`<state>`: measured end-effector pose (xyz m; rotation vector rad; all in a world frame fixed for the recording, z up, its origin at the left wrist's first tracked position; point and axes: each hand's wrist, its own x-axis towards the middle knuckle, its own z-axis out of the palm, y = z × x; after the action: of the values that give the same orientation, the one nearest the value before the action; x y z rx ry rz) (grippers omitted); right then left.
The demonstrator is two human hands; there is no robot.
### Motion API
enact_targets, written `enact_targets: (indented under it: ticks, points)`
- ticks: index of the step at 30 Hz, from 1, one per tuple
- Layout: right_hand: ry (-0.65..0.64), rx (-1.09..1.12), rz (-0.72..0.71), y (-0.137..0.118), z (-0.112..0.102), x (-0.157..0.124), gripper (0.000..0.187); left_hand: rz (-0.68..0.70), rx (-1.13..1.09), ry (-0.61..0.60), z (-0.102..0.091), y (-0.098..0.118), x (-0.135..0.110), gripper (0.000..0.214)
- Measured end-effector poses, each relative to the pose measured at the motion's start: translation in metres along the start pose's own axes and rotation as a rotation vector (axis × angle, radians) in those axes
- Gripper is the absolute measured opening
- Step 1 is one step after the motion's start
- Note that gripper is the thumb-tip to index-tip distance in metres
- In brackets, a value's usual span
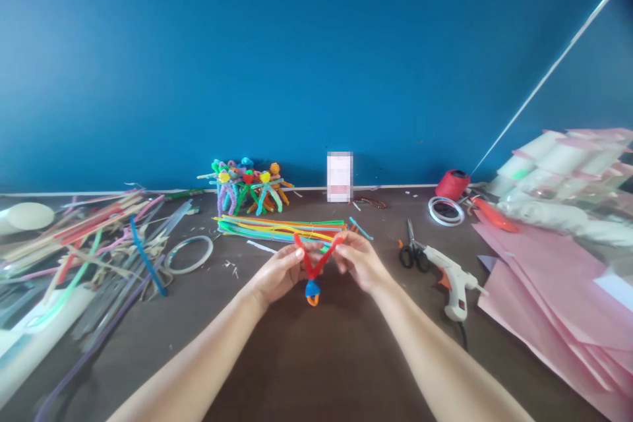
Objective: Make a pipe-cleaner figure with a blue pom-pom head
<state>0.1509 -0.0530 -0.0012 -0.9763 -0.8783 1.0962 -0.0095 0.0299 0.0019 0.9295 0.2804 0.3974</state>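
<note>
Left of centre: pipe-cleaner figures [248, 178] stand grouped, apparently complete. Lower centre: my left hand [281, 270], fingers nearly closed, pinches one red end of the pipe-cleaner piece [313, 273]; blue and orange parts attached, seemingly part-made, remainder unclear. Mid-frame card [340, 176]: pixelated, illegible. My right hand [361, 260] pinches the other red end.

Dark brown table [306, 369] beneath the fingers [347, 252], pipe-cleaner bundle [277, 227] lying just beyond them, pipe-cleaner figures [250, 188] standing farther back to their left, tape ring [184, 271] left of them, scissors [415, 249] and white glue gun [457, 287] to their right, pink sheets [539, 297] farther right
</note>
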Motion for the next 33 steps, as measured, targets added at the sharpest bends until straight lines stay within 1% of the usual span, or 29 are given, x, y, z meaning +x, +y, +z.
enact_targets:
  ticks: [3, 6, 8, 10, 14, 15, 17, 19, 23, 27, 33]
  points:
    - [-0.033, -0.048, 0.009, 0.0, 0.006, -0.003, 0.012, -0.042, 0.056, -0.039, -0.001, -0.003, -0.001, 0.032]
    - [-0.028, -0.164, 0.016, 0.0, 0.012, -0.005, 0.013, -0.108, 0.094, 0.005, -0.003, -0.005, 0.0, 0.025]
    - [0.0, -0.218, 0.014, -0.001, 0.012, -0.005, 0.018, -0.131, 0.071, 0.037, -0.005, -0.005, 0.001, 0.02]
    - [0.1, -0.256, -0.025, -0.002, 0.009, -0.003, 0.023, -0.11, 0.013, 0.057, -0.007, -0.005, 0.002, 0.016]
    - [0.424, -0.429, -0.145, -0.006, -0.006, 0.003, 0.02, -0.034, -0.12, 0.14, -0.011, -0.005, 0.005, 0.014]
    - [0.475, -0.478, -0.158, -0.007, -0.01, 0.005, 0.02, -0.025, -0.14, 0.166, -0.012, -0.004, 0.005, 0.014]
    - [0.526, -0.559, -0.165, -0.008, -0.016, 0.007, 0.02, -0.013, -0.156, 0.205, -0.013, -0.005, 0.007, 0.015]
    - [0.52, -0.629, -0.172, -0.007, -0.021, 0.009, 0.021, 0.007, -0.151, 0.233, -0.014, -0.005, 0.008, 0.014]
    - [0.454, -0.783, -0.202, 0.002, -0.024, 0.012, 0.023, 0.096, -0.102, 0.276, -0.014, -0.004, 0.01, 0.012]
    - [0.408, -0.893, -0.161, 0.008, -0.023, 0.015, 0.024, 0.141, -0.058, 0.276, -0.011, -0.003, 0.012, 0.013]
    - [0.462, -0.925, -0.126, 0.007, -0.018, 0.021, 0.02, 0.146, -0.036, 0.291, -0.007, -0.003, 0.018, 0.018]
